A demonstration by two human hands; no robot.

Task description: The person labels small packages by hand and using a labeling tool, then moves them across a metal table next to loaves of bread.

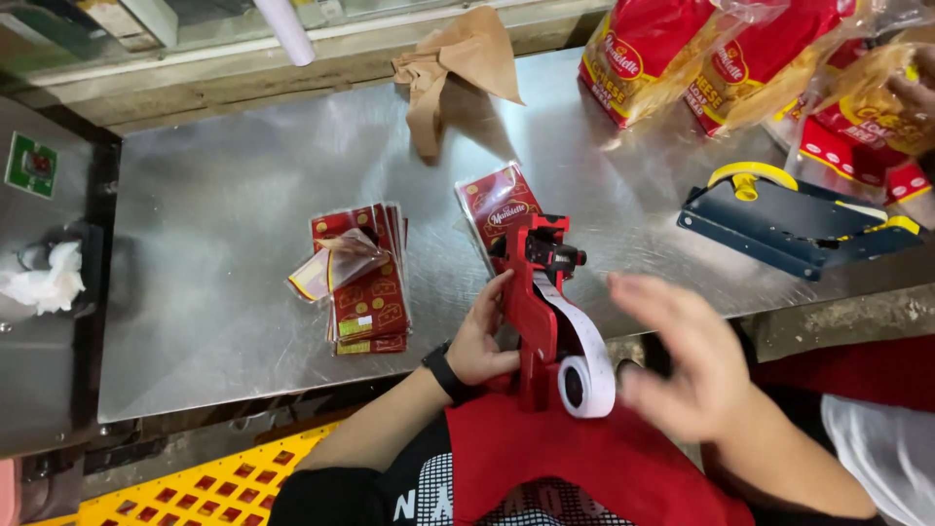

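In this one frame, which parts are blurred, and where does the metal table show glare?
In the head view, the right hand is smeared by motion blur, while the left hand on the red label gun stays fairly sharp. The steel table shows soft, pale glare on its left half, and the brown paper casts a dim shadow beside it. Edges bend slightly, as with a wide lens.

red flat bags (365, 282) centre, stacked | bread packs (740, 58) top right, red-clear | green sign (29, 164) left

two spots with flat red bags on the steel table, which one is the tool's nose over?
The single flat red bag at centre, directly under the nose of the red label gun held by the left hand. The fanned stack lies apart, to its left.
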